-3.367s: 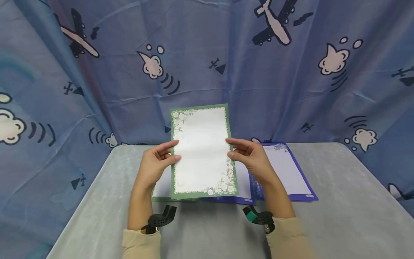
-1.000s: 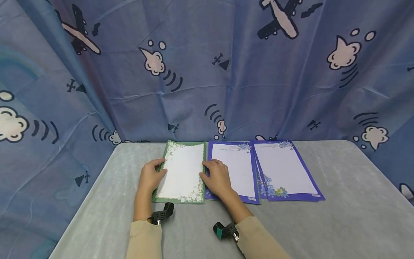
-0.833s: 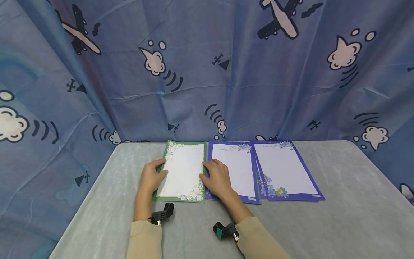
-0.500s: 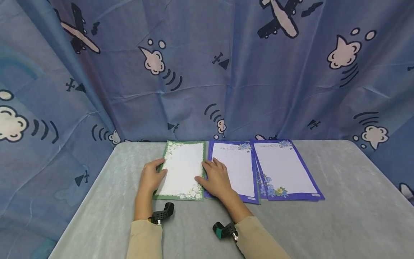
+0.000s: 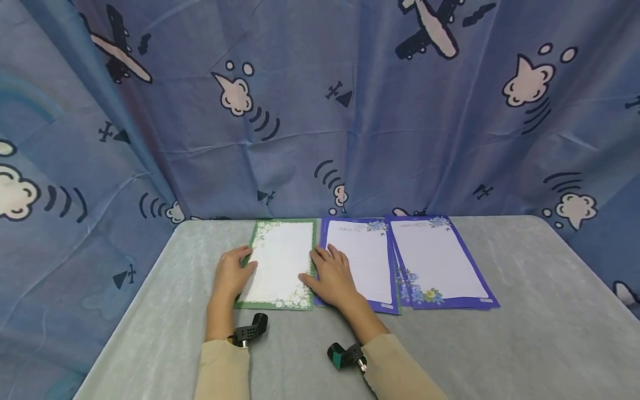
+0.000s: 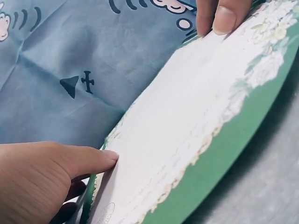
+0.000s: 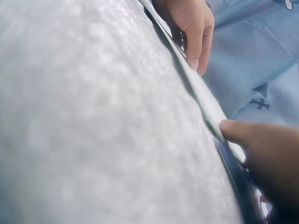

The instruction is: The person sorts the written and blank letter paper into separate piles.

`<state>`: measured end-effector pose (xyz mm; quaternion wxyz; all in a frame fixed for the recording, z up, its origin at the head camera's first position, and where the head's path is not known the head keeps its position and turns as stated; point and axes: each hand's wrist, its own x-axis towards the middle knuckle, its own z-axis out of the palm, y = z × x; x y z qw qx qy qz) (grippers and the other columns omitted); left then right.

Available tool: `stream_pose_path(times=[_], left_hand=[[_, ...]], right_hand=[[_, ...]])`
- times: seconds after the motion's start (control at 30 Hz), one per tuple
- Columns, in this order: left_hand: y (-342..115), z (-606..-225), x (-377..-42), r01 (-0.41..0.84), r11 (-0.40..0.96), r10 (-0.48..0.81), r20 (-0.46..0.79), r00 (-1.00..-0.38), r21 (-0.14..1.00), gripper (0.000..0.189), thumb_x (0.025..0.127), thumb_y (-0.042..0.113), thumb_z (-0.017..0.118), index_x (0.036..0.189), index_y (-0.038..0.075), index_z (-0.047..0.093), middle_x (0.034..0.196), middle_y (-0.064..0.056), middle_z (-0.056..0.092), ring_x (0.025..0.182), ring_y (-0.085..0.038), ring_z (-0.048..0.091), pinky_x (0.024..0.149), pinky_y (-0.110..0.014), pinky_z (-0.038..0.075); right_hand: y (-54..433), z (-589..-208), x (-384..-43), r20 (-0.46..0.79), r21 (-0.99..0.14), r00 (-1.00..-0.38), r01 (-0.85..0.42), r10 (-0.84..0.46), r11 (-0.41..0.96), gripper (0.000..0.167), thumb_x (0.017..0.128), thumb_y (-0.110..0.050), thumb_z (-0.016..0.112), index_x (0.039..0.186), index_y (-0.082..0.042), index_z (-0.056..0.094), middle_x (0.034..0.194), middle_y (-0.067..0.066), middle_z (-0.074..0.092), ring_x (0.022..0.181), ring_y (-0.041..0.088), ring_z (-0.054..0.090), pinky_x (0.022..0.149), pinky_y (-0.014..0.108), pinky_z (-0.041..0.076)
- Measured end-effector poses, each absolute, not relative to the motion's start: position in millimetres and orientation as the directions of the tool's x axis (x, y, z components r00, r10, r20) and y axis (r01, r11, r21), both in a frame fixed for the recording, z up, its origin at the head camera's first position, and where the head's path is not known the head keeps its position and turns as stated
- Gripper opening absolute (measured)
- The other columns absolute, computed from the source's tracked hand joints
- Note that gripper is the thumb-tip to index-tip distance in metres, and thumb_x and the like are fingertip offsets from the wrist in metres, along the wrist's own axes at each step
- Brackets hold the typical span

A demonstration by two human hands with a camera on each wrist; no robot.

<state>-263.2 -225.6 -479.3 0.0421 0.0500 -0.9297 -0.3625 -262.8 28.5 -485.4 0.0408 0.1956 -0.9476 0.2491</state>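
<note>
Lying flat now at the left of the desk [image 5: 530,311], the green sheet [image 5: 280,261] was held up in the air between both hands a few seconds ago. A green-edged sheet that showed behind it then is hidden now, so the green sheet has probably been laid on top of it. Over the last second its near edge has crept slightly away from the person, and the right thumb has slid further in over the paper. This looks like the final squaring-up rather than a fresh placement.

The left hand [image 5: 231,273] pinches the left edge lightly, thumb on the paper and fingers beyond the rim. The right hand [image 5: 334,278] is loosely spread, its thumb on the green sheet and its forefinger at the right edge; it seems to press rather than grip.

Just beside lies the middle purple sheet [image 5: 371,266], partly under the right hand, with a sliver of green peeping from beneath. The right purple sheet [image 5: 442,261] overlaps another purple one; neither hand touches it
</note>
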Motion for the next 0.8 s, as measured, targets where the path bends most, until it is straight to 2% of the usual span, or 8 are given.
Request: stream_pose_path(times=[0.17, 0.3, 0.43, 0.57, 0.8], left_hand=[[-225, -478, -263, -0.051, 0.721, -0.122, 0.054, -0.991, 0.691, 0.045, 0.097, 0.014, 0.065, 0.138, -0.002, 0.059, 0.150, -0.024, 0.051, 0.143, -0.043, 0.042, 0.121, -0.055, 0.032], [-224, -473, -262, -0.065, 0.690, -0.142, 0.046, -0.989, 0.721, 0.043, 0.097, 0.014, 0.064, 0.137, -0.001, 0.060, 0.147, -0.025, 0.053, 0.141, -0.042, 0.046, 0.119, -0.055, 0.035], [-217, -465, -261, -0.076, 0.662, -0.145, 0.028, -0.989, 0.746, 0.043, 0.099, 0.017, 0.062, 0.140, 0.003, 0.059, 0.148, -0.023, 0.052, 0.142, -0.041, 0.045, 0.118, -0.055, 0.036], [-207, -458, -262, -0.047, 0.639, -0.124, 0.043, -0.991, 0.768, 0.042, 0.100, 0.019, 0.062, 0.140, 0.006, 0.060, 0.147, -0.022, 0.053, 0.138, -0.040, 0.049, 0.114, -0.055, 0.040], [-178, -449, -265, 0.005, 0.641, -0.070, 0.065, -0.995, 0.767, 0.039, 0.099, 0.021, 0.062, 0.137, 0.008, 0.063, 0.141, -0.015, 0.062, 0.130, -0.035, 0.057, 0.104, -0.053, 0.048]], right_hand=[[29, -482, -262, 0.209, -0.473, -0.917, -0.400, -0.340, 0.785, 0.058, 0.095, -0.041, 0.067, 0.141, -0.006, 0.059, 0.150, 0.016, 0.054, 0.147, 0.042, 0.037, 0.118, 0.061, 0.028], [31, -477, -261, 0.261, -0.515, -0.912, -0.408, -0.316, 0.754, 0.051, 0.095, -0.036, 0.069, 0.134, -0.005, 0.064, 0.143, 0.016, 0.060, 0.141, 0.040, 0.046, 0.116, 0.060, 0.034], [40, -470, -262, 0.274, -0.589, -0.924, -0.381, -0.267, 0.713, 0.044, 0.095, -0.031, 0.070, 0.129, -0.004, 0.067, 0.136, 0.017, 0.065, 0.135, 0.038, 0.053, 0.114, 0.056, 0.040], [55, -463, -262, 0.245, -0.670, -0.944, -0.330, -0.222, 0.665, 0.040, 0.095, -0.028, 0.069, 0.127, -0.004, 0.068, 0.133, 0.016, 0.067, 0.133, 0.036, 0.056, 0.115, 0.052, 0.041], [86, -460, -260, 0.268, -0.652, -0.946, -0.316, -0.181, 0.690, 0.032, 0.095, -0.026, 0.070, 0.119, -0.005, 0.073, 0.126, 0.014, 0.071, 0.126, 0.035, 0.061, 0.111, 0.051, 0.045]])
